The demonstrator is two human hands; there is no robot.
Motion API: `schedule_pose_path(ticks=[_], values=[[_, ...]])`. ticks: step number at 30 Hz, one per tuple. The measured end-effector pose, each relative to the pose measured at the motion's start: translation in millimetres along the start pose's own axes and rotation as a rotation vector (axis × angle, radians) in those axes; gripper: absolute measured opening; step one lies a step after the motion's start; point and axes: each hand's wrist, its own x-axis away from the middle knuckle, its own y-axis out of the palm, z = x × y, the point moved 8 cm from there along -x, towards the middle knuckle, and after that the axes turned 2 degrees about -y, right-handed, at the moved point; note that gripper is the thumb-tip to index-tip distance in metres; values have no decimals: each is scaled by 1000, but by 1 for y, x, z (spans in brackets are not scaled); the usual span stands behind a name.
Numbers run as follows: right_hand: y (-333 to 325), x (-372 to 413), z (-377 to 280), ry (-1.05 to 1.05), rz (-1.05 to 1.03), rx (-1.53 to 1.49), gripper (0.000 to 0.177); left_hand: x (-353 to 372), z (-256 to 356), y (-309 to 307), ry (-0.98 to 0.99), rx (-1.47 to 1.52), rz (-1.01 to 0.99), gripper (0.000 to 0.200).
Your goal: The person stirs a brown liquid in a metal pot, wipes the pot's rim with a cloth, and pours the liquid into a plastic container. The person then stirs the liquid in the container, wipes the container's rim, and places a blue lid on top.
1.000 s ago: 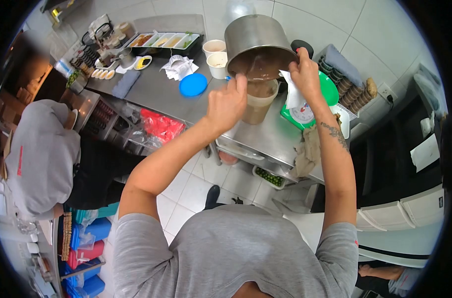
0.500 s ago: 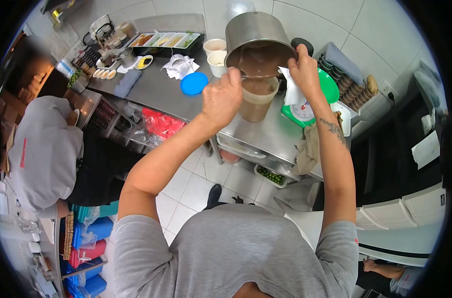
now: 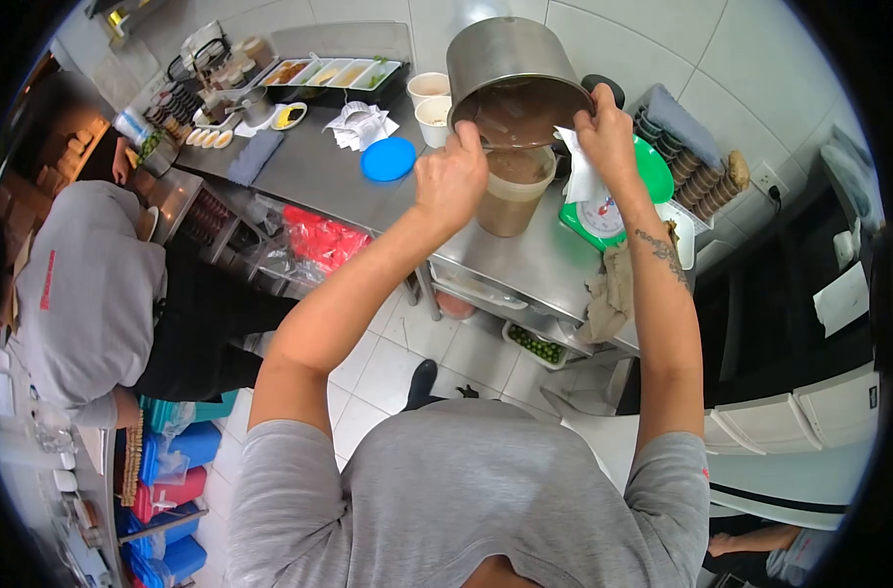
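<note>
A steel cooking pot (image 3: pixel 510 54) is tilted over a tall translucent plastic container (image 3: pixel 508 208). Brown liquid (image 3: pixel 525 113) lies inside the pot, and its lower rim is just above the container's mouth. Closed around the pot's left side is my left hand (image 3: pixel 451 178). My right hand (image 3: pixel 604 139) grips its right side, with a white paper (image 3: pixel 582 176) hanging beneath the fingers. The container stands on the steel table and holds brown liquid as well. How each hand meets the rim or a handle is partly hidden.
A green kitchen scale (image 3: pixel 603 223) stands right of the container. On the left are a blue lid (image 3: pixel 388 159), two white tubs (image 3: pixel 433 122) and a tray of toppings (image 3: pixel 339 76). A co-worker in a grey shirt (image 3: pixel 84 294) bends at the far left. Stacked cups (image 3: pixel 706 176) line the wall.
My hands and the pot sit slightly higher in view, and my left elbow has come inward. The pot remains tilted over the container. The co-worker at the left has shifted a little.
</note>
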Motion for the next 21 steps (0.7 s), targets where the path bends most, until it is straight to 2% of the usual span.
schedule_pose_path(ticks=[3, 7, 9, 13, 18, 21], values=[[1, 0, -1, -43, 2, 1, 18, 20, 9, 4, 33, 15, -59, 20], [0, 1, 1, -17, 9, -19, 18, 19, 22, -16, 70, 66, -24, 21], [1, 3, 1, -4, 7, -31, 17, 2, 18, -9, 40, 53, -3, 21], [0, 2, -3, -23, 14, -49, 16, -5, 16, 12, 118, 18, 71, 25], [-1, 5, -1, -41, 47, -64, 15, 29, 34, -29, 244, 99, -1, 23], [-3, 8, 5, -42, 63, -43, 14, 21, 26, -28, 244, 22, 11, 31]])
